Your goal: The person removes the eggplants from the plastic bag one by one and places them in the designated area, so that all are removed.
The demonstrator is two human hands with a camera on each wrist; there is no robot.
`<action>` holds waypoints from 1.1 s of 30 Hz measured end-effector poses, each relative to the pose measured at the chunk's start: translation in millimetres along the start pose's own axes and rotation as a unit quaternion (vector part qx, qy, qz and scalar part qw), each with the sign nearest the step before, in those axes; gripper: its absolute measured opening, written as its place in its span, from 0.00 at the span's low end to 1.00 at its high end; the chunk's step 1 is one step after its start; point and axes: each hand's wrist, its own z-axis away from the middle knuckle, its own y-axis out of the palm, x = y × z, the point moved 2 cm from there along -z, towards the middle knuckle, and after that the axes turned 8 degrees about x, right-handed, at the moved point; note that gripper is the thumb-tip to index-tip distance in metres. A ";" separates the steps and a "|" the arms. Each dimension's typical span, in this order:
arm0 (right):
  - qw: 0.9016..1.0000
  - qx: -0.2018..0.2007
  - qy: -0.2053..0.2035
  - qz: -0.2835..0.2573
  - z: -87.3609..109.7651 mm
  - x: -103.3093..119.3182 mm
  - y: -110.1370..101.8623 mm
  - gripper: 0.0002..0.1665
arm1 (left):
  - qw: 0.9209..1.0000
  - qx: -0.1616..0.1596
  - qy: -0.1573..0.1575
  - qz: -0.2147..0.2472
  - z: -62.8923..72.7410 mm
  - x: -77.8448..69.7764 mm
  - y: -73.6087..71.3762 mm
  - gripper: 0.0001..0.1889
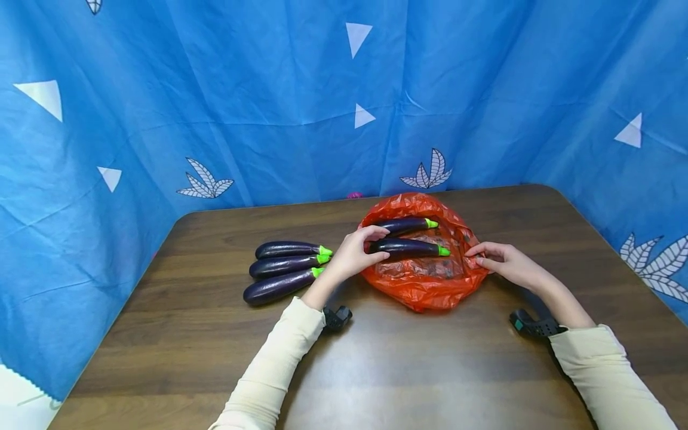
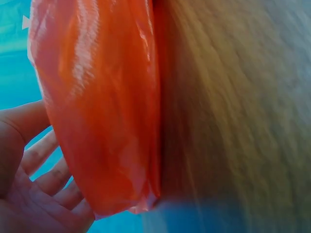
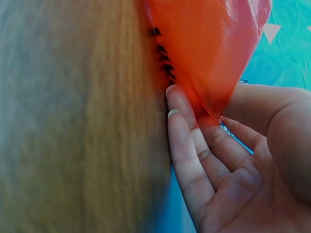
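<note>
A red plastic bag (image 1: pixel 424 295) lies spread with its mouth up, two eggplants inside, stems pointing right. My left hand (image 1: pixel 357 252) reaches over the bag's left rim, thumb and fingers around the blunt end of the nearer eggplant (image 1: pixel 411 248). Just behind it lies the farther eggplant (image 1: pixel 403 225), partly covered by my fingers. At the bag's right rim, my right hand (image 1: pixel 507 263) pinches the plastic between thumb and fingers. In the left wrist view the bag (image 2: pixel 102 107) hides my left fingertips. The right wrist view shows the bag's edge (image 3: pixel 209 77) running between thumb and fingers.
Three more eggplants (image 1: pixel 285 266) lie side by side on the wooden table (image 1: pixel 215 358), left of the bag, their green stems near my left wrist. A blue patterned curtain (image 1: pixel 301 89) hangs behind the table and along both sides.
</note>
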 end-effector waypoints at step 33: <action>1.000 0.004 -0.011 -0.008 -1.4 1.2 -0.9 0.16 | 0.995 0.013 -0.076 -0.060 -1.5 16.0 5.3 0.25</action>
